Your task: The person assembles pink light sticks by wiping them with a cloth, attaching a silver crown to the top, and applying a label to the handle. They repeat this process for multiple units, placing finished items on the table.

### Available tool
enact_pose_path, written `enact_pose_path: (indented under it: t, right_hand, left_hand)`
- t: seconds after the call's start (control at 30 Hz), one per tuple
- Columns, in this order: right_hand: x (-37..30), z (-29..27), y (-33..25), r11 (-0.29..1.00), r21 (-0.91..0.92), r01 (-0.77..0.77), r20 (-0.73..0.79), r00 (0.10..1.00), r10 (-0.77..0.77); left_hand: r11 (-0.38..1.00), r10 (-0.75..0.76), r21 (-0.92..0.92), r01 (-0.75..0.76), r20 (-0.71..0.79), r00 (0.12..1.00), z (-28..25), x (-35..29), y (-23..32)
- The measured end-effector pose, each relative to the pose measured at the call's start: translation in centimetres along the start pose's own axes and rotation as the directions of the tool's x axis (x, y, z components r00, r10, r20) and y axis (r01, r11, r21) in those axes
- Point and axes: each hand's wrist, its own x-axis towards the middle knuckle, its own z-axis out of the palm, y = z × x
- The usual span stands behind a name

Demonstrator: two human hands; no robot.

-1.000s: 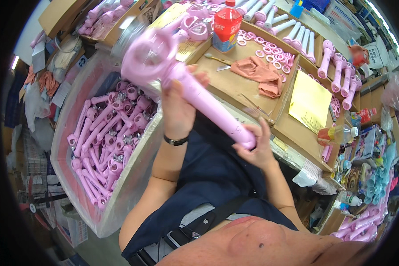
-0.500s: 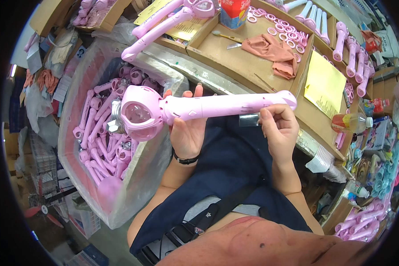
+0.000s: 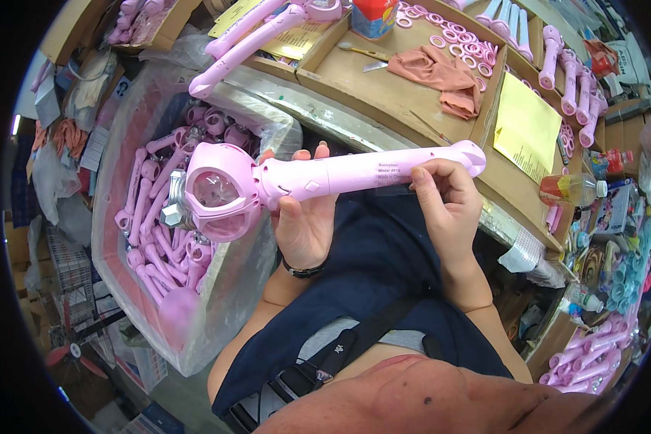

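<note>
Pink wand [image 3: 325, 177] is lying across my left hand [image 3: 304, 217], gripped near its head; my right hand [image 3: 441, 199] is pinching a clear sticker [image 3: 394, 189], which I judge should be pressed on flat.

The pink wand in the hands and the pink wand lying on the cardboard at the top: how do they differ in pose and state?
The held wand lies almost level, gripped by the left hand near its round head and by the right hand near its handle end. The wand on the cardboard lies slanted and untouched. The held wand's round head faces the camera; the other's head is cut off by the picture's top edge. Both are pink plastic with long handles.
</note>
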Motion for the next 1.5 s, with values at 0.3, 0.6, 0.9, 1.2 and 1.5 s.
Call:
enact_pose_path:
  t: [0.3, 0.6, 0.9, 1.2, 1.5]
  right_hand:
    - [-0.2, -0.7, -0.1, 1.0, -0.023, 0.001, 0.06, 0.998, 0.0]
    - [-0.1, -0.7, 0.4, 0.998, -0.057, -0.026, 0.069, 0.997, 0.03]
    - [0.3, -0.2, 0.8, 0.998, -0.048, 0.041, -0.004, 0.999, -0.042]
    - [0.3, 0.4, 1.0, 0.944, -0.32, 0.075, -0.021, 0.996, -0.086]
    - [2.3, -4.9, 2.5, 0.766, -0.563, 0.311, 0.232, 0.949, -0.214]
  left_hand:
    - [0.999, -0.026, -0.036, 0.026, 0.006, 1.0, -0.1, 0.1, -0.1]
    - [0.998, -0.038, -0.054, 0.038, -0.003, 0.999, -0.1, 0.1, -0.1]
    - [0.998, -0.043, -0.056, 0.042, -0.018, 0.999, -0.4, 0.2, -0.3]
    - [0.998, 0.014, 0.058, -0.014, -0.004, 1.0, -0.5, 0.0, -0.7]
    - [0.967, -0.001, 0.253, -0.045, 0.178, 0.984, -0.8, 2.8, 2.7]
